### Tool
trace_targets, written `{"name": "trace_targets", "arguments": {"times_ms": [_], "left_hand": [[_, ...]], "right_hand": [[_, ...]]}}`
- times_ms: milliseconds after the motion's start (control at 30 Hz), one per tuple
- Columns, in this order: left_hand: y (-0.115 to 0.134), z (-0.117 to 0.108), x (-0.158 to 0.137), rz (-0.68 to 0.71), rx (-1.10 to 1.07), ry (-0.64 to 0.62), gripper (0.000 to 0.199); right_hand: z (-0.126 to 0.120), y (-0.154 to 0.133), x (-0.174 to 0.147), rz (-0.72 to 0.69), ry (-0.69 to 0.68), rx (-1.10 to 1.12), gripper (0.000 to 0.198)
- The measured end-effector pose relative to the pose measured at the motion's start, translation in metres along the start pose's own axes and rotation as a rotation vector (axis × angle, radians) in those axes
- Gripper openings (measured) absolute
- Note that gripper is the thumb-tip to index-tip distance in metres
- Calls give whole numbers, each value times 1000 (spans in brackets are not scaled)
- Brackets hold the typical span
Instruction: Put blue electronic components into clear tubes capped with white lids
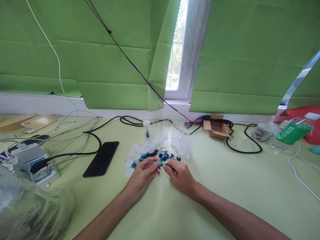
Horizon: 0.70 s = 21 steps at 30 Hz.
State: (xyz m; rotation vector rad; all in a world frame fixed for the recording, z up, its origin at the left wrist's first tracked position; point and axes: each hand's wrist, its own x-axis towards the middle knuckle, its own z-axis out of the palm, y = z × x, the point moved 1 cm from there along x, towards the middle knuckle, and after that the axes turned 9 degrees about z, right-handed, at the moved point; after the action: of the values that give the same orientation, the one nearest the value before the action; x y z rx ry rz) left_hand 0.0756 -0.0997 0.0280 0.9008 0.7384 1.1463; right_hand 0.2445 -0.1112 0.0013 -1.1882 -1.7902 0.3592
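My left hand point(143, 174) pinches a small blue metal fitting point(160, 164) with a thin metal rod running out of it to the left. Close beside it, my right hand point(182, 177) is closed on a thin metal rod point(168, 176) that points down toward the table; its upper end is hidden by the fingers. Just beyond both hands lies a loose heap of blue and black fittings point(163, 157) with thin rods. White round caps point(137, 156) surround the heap on its left. Clear plastic tubes point(175, 125) stand behind it.
A capped tube point(147, 130) holding a blue part stands at the back. To the left are a black phone point(101, 159), a power strip point(41, 166) with cables and a clear plastic bag point(37, 213). A cardboard box point(217, 129) and green-labelled bottle point(291, 131) are on the right.
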Motion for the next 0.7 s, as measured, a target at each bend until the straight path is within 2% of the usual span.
{"name": "trace_targets", "arguments": {"times_ms": [67,200,300,700], "left_hand": [[0,0,0,0,1,4,22],[0,-2,3,14,-15,22,22],[1,-5,4,19,-31,29,21],[1,-2,2,15,-2,17,23]], "right_hand": [[0,0,-1,12,-7,6,36],[1,2,-3,75,-5,54,20],[3,6,-4,68,-21,94,26],[3,6,-3,14,-22,118,18]]}}
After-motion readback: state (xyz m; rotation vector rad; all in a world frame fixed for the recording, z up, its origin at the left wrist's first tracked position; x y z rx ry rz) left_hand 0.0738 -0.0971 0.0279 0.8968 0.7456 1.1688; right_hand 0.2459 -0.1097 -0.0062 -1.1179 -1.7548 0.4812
